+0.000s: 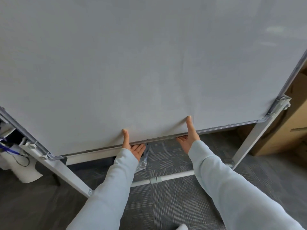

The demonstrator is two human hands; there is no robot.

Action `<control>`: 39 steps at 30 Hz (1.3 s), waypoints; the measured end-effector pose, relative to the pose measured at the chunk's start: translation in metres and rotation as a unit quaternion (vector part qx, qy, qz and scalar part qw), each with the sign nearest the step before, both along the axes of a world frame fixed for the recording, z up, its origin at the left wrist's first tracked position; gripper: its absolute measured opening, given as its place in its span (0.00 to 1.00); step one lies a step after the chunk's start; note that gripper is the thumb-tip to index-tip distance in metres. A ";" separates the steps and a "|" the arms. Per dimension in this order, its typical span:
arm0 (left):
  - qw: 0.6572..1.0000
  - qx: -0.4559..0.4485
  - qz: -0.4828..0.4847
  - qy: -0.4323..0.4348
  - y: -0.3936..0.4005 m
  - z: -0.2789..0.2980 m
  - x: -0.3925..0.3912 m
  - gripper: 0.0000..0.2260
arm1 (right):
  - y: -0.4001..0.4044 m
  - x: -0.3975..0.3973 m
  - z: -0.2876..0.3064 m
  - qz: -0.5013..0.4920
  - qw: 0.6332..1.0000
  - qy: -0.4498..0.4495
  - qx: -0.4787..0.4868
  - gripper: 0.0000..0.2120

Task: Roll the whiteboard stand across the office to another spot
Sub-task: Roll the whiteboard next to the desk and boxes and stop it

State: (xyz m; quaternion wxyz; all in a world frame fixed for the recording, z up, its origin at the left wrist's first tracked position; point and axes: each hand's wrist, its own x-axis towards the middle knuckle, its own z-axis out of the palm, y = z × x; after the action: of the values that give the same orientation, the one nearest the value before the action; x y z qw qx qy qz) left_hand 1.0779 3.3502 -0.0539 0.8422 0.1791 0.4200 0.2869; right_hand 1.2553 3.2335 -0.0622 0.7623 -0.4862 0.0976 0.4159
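A large blank whiteboard on a white metal stand fills most of the view, tilted toward me. My left hand grips its bottom edge, thumb pressed up on the board face and fingers curled under the frame. My right hand holds the same bottom edge further right in the same way. The stand's left leg and right leg slant down to the carpet. A white crossbar runs low between them. The wheels are hidden.
Brown cardboard boxes stand close behind the right leg. At the left sits a white rounded object with a black cable and a purple strap. Crumpled clear plastic hangs under the board. Grey patterned carpet covers the floor.
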 end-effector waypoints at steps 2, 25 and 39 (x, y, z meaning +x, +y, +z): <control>1.000 -0.001 -0.010 -0.004 -0.005 0.000 0.029 0.45 | -0.005 0.029 0.000 -0.011 1.000 -0.002 0.004 0.56; 1.000 -0.011 0.002 -0.011 -0.059 -0.002 0.265 0.50 | -0.070 0.254 0.011 -0.050 0.999 0.012 -0.006 0.49; 0.998 -0.025 0.049 -0.016 -0.121 -0.005 0.389 0.51 | -0.130 0.376 0.009 -0.025 1.000 0.011 0.004 0.47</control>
State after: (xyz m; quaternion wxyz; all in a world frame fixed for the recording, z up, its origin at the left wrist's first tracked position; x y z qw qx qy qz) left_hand 1.4673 3.2294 -0.0585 0.8382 0.1327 0.4214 0.3199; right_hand 1.6317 3.1035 -0.0529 0.7732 -0.4761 0.1168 0.4023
